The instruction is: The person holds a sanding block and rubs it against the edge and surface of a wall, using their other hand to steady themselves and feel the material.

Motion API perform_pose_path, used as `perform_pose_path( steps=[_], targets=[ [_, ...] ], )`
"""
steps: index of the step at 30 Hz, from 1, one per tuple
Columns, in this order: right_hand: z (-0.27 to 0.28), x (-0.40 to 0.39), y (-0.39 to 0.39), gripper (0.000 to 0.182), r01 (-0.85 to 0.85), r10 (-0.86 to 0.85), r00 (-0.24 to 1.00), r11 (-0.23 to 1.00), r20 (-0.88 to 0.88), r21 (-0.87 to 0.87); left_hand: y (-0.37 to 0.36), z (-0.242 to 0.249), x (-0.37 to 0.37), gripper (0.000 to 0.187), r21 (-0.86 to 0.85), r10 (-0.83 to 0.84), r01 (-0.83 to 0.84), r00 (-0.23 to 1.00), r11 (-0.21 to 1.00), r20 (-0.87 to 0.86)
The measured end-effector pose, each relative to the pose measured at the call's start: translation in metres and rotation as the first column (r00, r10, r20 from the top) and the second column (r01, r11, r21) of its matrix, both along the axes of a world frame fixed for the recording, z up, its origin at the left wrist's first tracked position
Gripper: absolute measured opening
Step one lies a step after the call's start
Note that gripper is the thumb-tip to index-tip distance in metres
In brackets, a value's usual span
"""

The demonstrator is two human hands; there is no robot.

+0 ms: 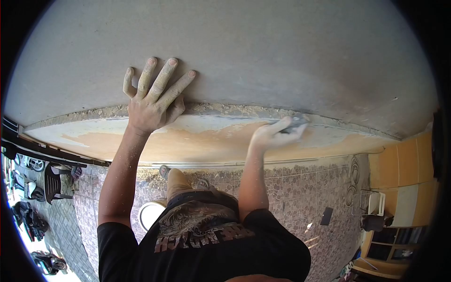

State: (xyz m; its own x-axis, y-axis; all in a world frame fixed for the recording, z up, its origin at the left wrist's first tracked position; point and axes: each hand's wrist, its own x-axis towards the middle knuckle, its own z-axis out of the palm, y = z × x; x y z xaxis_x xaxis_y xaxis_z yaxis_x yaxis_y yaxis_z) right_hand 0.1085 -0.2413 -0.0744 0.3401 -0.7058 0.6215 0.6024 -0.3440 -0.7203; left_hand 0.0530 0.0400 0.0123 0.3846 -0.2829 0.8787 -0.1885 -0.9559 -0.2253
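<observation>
Your right grip (275, 135) has a gray piece (298, 123) at the rough edge (225, 110).
You have that piece pinched at the fingertips, on the far side of your right grip from the wrist, against the rough edge; blur hides its exact shape. Your left grip (152, 105) is spread, its fingers on the gray surface (282, 47) beyond the rough edge, well apart from the piece. On your side of the rough edge is the patchy orange-and-white face (202, 139), with a round white-topped container (151, 215) lower down.

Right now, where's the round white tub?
In the head view, left of centre: the tub shows between the left arm and black printed T-shirt, against patterned floor.
</observation>
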Motion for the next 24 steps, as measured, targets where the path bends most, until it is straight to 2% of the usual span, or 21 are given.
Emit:
perform_pose_path(
  steps=[1, 2, 3, 4, 6, 7, 9, 10, 11, 13, 14, 16, 17, 19, 20, 21, 22, 23, 24],
  targets=[
    [-0.03, -0.011, 0.037, 0.055, -0.097, 0.098, 0.995, 0.994, 0.021, -0.059, 0.001, 0.001, 0.001, 0.054, -0.003, -0.006, 0.006, 1.0, 1.0, 0.0],
    [-0.049, -0.026, 0.069, 0.058, -0.077, 0.098, 0.994, 0.949, 0.056, -0.306, 0.001, 0.0, -0.001, 0.054, -0.009, -0.014, 0.014, 1.0, 1.0, -0.01],
    [-0.063, -0.037, 0.085, 0.061, -0.043, 0.105, 0.991, 0.844, 0.087, -0.535, 0.003, -0.002, -0.004, 0.054, -0.01, -0.022, 0.022, 1.0, 1.0, -0.014],
    [-0.072, -0.041, 0.079, 0.061, -0.034, 0.096, 0.992, 0.844, 0.088, -0.535, 0.006, -0.002, -0.005, 0.052, 0.033, -0.015, 0.016, 0.999, 0.999, -0.031],
    [-0.081, -0.031, 0.071, 0.066, -0.121, 0.162, 0.986, 0.842, 0.032, -0.526, 0.015, 0.0, -0.005, 0.051, 0.091, 0.0, 0.006, 0.998, 0.996, -0.06],
    [-0.057, -0.015, 0.046, 0.061, -0.054, 0.104, 0.988, 0.921, 0.11, -0.386, 0.016, 0.0, -0.004, 0.051, 0.092, 0.011, -0.005, 0.998, 0.996, -0.063],
    [0.005, -0.009, -0.005, 0.047, 0.019, -0.029, 0.993, 0.996, -0.115, -0.092, 0.007, -0.003, -0.005, 0.056, -0.025, -0.036, 0.034, 0.997, 0.999, -0.073],
    [0.029, -0.003, -0.02, 0.048, 0.043, -0.037, 0.996, 0.996, -0.08, 0.075, 0.004, -0.001, -0.004, 0.058, -0.026, -0.025, 0.023, 0.997, 0.999, -0.071],
    [0.026, -0.002, -0.017, 0.048, 0.037, -0.031, 0.996, 0.997, -0.079, 0.07, 0.003, -0.001, -0.004, 0.058, -0.031, -0.019, 0.017, 0.997, 0.999, -0.07],
    [0.008, 0.0, 0.002, 0.05, 0.182, -0.187, 0.982, 0.966, -0.012, -0.183, 0.0, 0.0, -0.003, 0.058, -0.005, 0.021, -0.021, 0.999, 1.0, -0.049],
    [-0.013, -0.011, 0.034, 0.054, 0.054, -0.054, 0.999, 0.984, 0.007, -0.171, 0.0, -0.001, -0.003, 0.059, -0.004, 0.024, -0.024, 0.998, 1.0, -0.058],
    [-0.071, -0.03, 0.083, 0.058, 0.018, 0.025, 0.995, 0.901, 0.094, -0.434, 0.002, 0.0, -0.003, 0.059, -0.012, 0.01, -0.011, 0.998, 1.0, -0.067],
    [-0.082, -0.047, 0.082, 0.06, 0.025, 0.024, 0.997, 0.759, 0.067, -0.65, 0.003, -0.002, -0.004, 0.06, -0.024, 0.0, -0.001, 0.997, 1.0, -0.076],
    [-0.068, -0.025, 0.049, 0.058, -0.008, 0.044, 0.998, 0.838, 0.053, -0.545, 0.012, -0.003, -0.003, 0.06, -0.013, 0.005, -0.006, 0.996, 1.0, -0.085],
    [-0.049, -0.018, 0.021, 0.053, -0.11, 0.091, 0.991, 0.968, -0.095, -0.224, 0.011, -0.002, -0.004, 0.061, -0.023, -0.004, 0.001, 0.996, 1.0, -0.093],
    [-0.016, -0.003, -0.008, 0.049, 0.064, -0.063, 0.998, 0.974, 0.012, -0.216, 0.007, -0.002, -0.007, 0.061, -0.036, -0.018, 0.014, 0.994, 0.999, -0.108],
    [0.021, -0.006, -0.023, 0.045, 0.04, -0.018, 0.989, 0.988, -0.144, 0.152, 0.004, -0.001, -0.006, 0.062, -0.044, -0.019, 0.015, 0.994, 0.999, -0.107],
    [0.022, -0.004, -0.023, 0.045, 0.042, -0.022, 0.99, 0.988, -0.141, 0.146, 0.003, -0.001, -0.005, 0.062, -0.05, -0.023, 0.018, 0.994, 0.999, -0.104],
    [0.022, -0.001, -0.022, 0.048, 0.099, -0.098, 0.991, 0.995, -0.089, 0.01, 0.002, -0.001, -0.005, 0.062, -0.023, 0.004, -0.006, 0.996, 1.0, -0.089]
  ],
)
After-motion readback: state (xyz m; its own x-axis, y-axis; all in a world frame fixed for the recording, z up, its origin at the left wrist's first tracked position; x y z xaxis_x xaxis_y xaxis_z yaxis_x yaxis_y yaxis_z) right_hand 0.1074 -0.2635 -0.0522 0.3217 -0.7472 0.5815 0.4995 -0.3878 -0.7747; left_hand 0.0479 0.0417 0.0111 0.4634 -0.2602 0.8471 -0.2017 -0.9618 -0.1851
